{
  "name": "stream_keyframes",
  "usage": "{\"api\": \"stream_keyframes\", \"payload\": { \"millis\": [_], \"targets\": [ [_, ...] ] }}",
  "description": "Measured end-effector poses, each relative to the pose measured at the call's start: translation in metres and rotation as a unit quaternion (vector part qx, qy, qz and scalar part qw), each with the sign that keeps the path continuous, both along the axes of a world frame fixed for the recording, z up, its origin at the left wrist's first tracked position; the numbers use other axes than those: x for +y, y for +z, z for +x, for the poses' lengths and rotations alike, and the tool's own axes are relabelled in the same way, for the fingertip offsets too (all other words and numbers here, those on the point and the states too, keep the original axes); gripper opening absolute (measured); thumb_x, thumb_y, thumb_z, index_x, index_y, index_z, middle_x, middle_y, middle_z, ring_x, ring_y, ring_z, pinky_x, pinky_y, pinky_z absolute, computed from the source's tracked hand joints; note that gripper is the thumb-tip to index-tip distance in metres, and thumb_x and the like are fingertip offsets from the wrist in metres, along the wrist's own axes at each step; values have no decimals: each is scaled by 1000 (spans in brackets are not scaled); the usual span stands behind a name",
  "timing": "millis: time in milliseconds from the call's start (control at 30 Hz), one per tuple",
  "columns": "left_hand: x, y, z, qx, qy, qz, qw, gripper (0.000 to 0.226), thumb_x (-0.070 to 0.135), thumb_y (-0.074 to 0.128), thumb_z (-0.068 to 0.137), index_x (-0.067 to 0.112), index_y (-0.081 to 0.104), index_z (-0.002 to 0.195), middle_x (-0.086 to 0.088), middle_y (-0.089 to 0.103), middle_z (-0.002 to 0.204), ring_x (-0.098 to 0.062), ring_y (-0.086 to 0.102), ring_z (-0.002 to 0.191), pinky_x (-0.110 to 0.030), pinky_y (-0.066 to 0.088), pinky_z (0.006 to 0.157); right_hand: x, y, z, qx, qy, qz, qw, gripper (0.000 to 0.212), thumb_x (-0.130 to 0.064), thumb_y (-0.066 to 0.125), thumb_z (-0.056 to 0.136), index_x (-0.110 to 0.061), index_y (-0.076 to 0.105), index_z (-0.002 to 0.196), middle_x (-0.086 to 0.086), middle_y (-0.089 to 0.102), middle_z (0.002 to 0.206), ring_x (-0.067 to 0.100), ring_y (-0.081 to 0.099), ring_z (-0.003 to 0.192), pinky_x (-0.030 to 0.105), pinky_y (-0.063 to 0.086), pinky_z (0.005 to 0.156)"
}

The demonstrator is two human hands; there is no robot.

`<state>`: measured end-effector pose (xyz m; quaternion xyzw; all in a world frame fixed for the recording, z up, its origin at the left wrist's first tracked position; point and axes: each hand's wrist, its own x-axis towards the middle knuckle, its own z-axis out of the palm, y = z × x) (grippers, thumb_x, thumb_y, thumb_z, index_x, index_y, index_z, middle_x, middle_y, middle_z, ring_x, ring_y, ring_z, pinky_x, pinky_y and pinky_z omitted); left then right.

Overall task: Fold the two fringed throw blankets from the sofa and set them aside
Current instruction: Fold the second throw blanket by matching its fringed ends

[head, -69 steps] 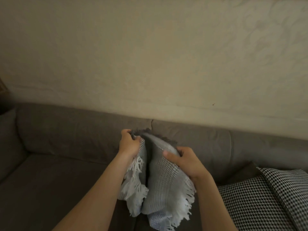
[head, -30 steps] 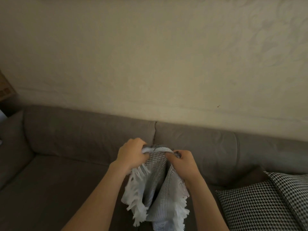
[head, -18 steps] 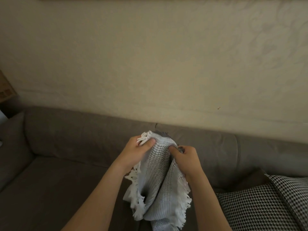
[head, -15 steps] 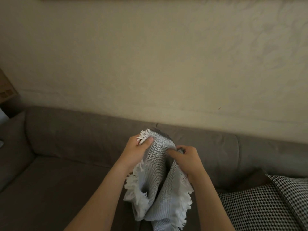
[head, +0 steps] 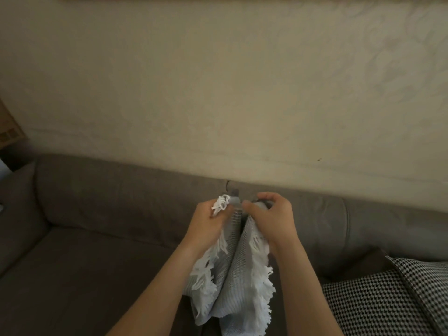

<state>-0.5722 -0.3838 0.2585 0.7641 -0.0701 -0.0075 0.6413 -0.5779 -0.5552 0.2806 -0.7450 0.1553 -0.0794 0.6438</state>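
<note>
both hands, left hand (head: 208, 226) and right hand (head: 271, 221), pinch the throw blanket (head: 232, 282) by its top edge, likely matching corners; fringe hangs below the grip, above the sofa (head: 97, 238).

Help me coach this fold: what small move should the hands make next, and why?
Probably draw the hands apart to pull the top edge taut. The left hand and right hand pinch the blanket close together, so it hangs bunched, fringe tangled, over the sofa.

A home living room: a grey sofa (head: 101, 229) against a cream wall (head: 218, 81), with a houndstooth cushion (head: 388, 297) on it.
</note>
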Motion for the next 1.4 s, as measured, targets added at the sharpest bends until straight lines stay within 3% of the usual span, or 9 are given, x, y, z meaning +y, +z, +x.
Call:
{"api": "stream_keyframes", "payload": {
  "millis": [67,233,333,467,633,800,900,1167,1400],
  "targets": [
    [-9,2,-5,-6,-17,-1,1000,26,33,63,107,12,77,99,-13,78,91,-26,75,86,-45,58,73,11,0,1,-10,2,3,1000,41,-32,95,74,-24,70,105,1,74,106,15,73,96,41,64,85],
    [-12,-3,-5,-6,13,14,1000,32,38,58,103,10,70,91,-26,71,87,-31,68,74,-64,55,72,24,-7,-6,-42,5,40,998,40,-16,88,82,-22,68,116,-7,75,107,0,73,94,21,62,79],
    [-7,-3,-5,4,3,7,1000,27,34,58,103,13,75,98,-17,77,93,-46,73,94,-65,58,80,27,-8,-12,-47,10,83,995,50,-4,84,81,-18,66,125,-1,78,109,7,77,94,28,64,79],
    [-9,-4,-10,0,17,-13,1000,23,22,56,105,12,75,96,-18,77,92,-47,72,94,-66,58,79,30,-5,-20,-49,28,168,984,51,5,81,84,-14,65,129,0,82,101,13,79,93,28,64,78],
    [-12,-4,-12,0,36,-30,999,24,14,52,104,12,73,92,-26,73,90,-27,67,76,-62,56,71,37,-3,-28,-29,44,290,956,47,7,80,85,-13,66,126,7,82,103,26,80,97,39,65,86],
    [-18,-1,-14,-2,60,-32,998,28,12,51,105,13,75,90,-18,75,84,-20,68,72,-42,54,65,45,-7,-26,-3,23,390,920,45,3,81,86,-7,68,128,17,80,109,33,78,103,51,60,98],
    [-19,0,-12,-10,74,-18,997,30,14,50,107,15,74,89,-12,76,82,-27,74,76,-50,59,69,49,-11,-27,0,31,415,909,41,-3,78,92,-9,67,132,17,79,114,33,77,107,53,58,102],
    [-16,-11,-10,-15,99,-24,995,27,26,52,104,14,73,91,-15,75,84,-43,72,85,-61,59,73,51,-14,-28,-34,-40,293,955,26,-3,86,85,-11,77,108,12,81,98,29,79,96,44,65,87],
    [-14,-13,-11,-54,143,7,988,44,23,57,109,14,46,67,2,44,58,-12,39,56,-36,34,55,36,-17,-18,-66,-207,86,972,26,-17,90,81,-22,76,102,-5,79,91,10,77,88,41,65,86]
  ]
}}
